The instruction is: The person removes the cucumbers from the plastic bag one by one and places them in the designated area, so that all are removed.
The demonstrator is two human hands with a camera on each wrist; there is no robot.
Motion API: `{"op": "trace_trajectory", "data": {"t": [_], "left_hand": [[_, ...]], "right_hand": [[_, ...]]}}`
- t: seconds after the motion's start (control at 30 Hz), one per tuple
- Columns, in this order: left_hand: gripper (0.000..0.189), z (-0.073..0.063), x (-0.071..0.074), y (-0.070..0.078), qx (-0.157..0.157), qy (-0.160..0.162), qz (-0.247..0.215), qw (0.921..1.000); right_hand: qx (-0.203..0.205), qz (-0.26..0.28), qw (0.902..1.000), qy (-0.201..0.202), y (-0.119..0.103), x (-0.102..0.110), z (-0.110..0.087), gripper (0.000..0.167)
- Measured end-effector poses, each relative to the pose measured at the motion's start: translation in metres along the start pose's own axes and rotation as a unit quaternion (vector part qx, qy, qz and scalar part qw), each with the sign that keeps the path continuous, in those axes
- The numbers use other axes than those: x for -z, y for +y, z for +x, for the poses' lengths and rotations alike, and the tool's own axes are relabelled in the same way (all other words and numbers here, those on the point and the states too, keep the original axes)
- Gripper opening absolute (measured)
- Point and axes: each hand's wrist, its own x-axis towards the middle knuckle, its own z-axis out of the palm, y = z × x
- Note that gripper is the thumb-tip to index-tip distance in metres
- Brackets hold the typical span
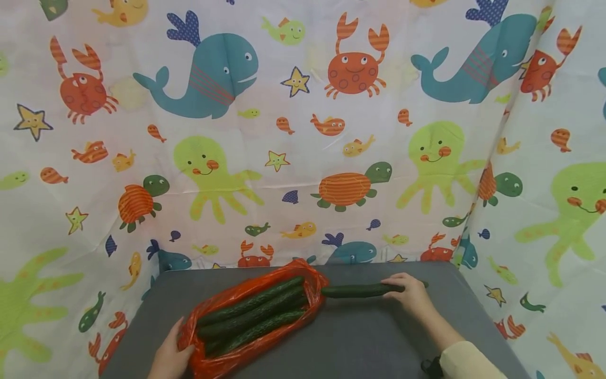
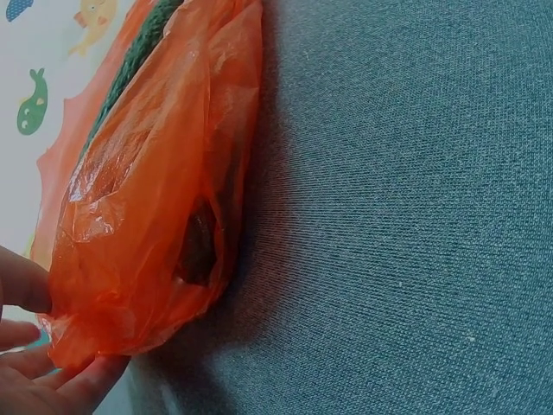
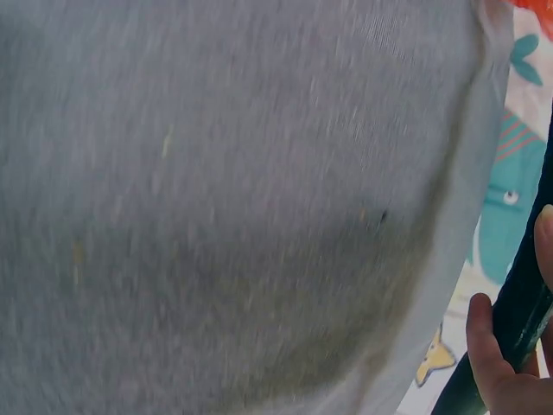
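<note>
An orange plastic bag (image 1: 255, 347) lies slantwise on the grey surface, with several dark green cucumbers (image 1: 253, 314) showing through its open top. My left hand (image 1: 171, 353) holds the bag's near left end; in the left wrist view its thumb and fingers (image 2: 91, 380) pinch the crumpled plastic. To the right, my right hand (image 1: 411, 296) grips a single long cucumber (image 1: 355, 291) near its right end. That cucumber lies crosswise, its left tip right at the bag's open right end. In the right wrist view, fingers (image 3: 488, 346) curl round the dark cucumber.
The grey cloth-covered table (image 1: 364, 337) stretches under both hands. A patterned curtain (image 1: 293, 158) with sea animals stands behind it and at both sides. A small black object (image 1: 432, 367) shows by the right sleeve (image 1: 468, 360).
</note>
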Motion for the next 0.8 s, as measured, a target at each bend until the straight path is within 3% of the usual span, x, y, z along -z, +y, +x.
{"op": "trace_trajectory", "data": {"t": [0.43, 0.8], "left_hand": [[0.082, -0.002, 0.000, 0.000, 0.002, -0.002, 0.005, 1.0000], [0.082, -0.001, -0.001, -0.001, 0.009, 0.003, -0.001, 1.0000]], "right_hand": [[-0.027, -0.014, 0.9992, -0.025, 0.028, 0.015, 0.013, 0.034], [-0.023, -0.033, 0.9986, -0.033, 0.038, 0.011, 0.028, 0.034]]}}
